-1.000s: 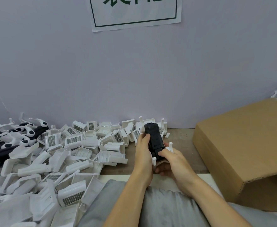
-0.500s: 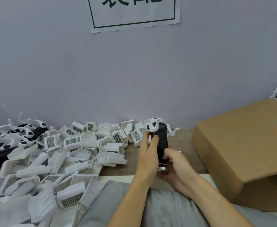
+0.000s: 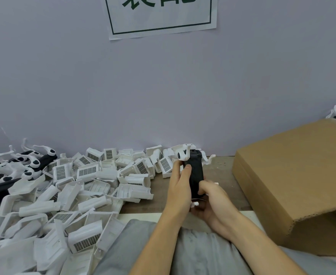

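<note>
Left hand (image 3: 180, 187) and right hand (image 3: 212, 201), over the worktop (image 3: 223, 171) between a brown cardboard box (image 3: 292, 171) and heaped white vented plastic housings (image 3: 87, 172), gripped an upright black plastic body (image 3: 196, 173), likely steadying it to seat its white clip (image 3: 186, 153).

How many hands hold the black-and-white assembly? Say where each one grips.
2. The left hand grips the black-and-white assembly along its left side, thumb on the black face; the right hand grips its lower end. No other hand shows.
</note>
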The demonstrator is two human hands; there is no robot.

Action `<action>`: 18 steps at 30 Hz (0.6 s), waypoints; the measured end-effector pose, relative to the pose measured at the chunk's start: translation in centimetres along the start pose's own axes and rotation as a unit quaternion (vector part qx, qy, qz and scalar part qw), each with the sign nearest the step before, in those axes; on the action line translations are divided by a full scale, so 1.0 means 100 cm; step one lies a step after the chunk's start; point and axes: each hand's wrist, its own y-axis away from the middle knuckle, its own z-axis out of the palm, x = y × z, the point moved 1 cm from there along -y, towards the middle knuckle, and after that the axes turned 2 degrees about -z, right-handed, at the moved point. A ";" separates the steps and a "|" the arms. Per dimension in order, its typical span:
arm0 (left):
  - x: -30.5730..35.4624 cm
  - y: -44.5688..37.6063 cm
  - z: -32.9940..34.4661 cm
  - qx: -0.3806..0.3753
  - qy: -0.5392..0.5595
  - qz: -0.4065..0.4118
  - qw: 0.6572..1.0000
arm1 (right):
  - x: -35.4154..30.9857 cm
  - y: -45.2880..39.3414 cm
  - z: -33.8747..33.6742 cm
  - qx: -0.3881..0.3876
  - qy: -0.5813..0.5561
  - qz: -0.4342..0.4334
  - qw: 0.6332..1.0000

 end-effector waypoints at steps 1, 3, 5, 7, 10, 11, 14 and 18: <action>0.000 0.000 0.000 0.000 0.006 0.000 1.000 | 0.000 0.001 0.000 -0.003 0.007 0.001 1.000; 0.001 0.001 -0.001 -0.001 0.020 0.001 1.000 | 0.000 0.002 0.002 -0.008 0.020 0.001 1.000; 0.003 0.001 -0.001 -0.002 0.026 -0.003 1.000 | -0.001 0.002 0.002 -0.003 0.031 -0.001 1.000; 0.003 0.001 -0.001 -0.003 0.026 -0.012 1.000 | -0.001 0.001 0.003 0.005 0.037 -0.002 0.999; 0.002 -0.002 -0.002 0.014 0.042 -0.036 0.998 | 0.000 0.000 0.004 0.008 0.049 0.002 0.999; 0.002 -0.002 -0.003 0.020 0.044 -0.042 0.998 | 0.001 -0.001 0.005 0.007 0.055 0.001 0.998; 0.002 -0.003 -0.004 0.031 0.044 -0.042 0.998 | 0.003 -0.002 0.005 0.004 0.077 -0.009 0.997; 0.003 -0.003 -0.005 0.048 0.034 -0.044 0.997 | 0.004 -0.004 0.003 0.003 0.099 -0.017 0.995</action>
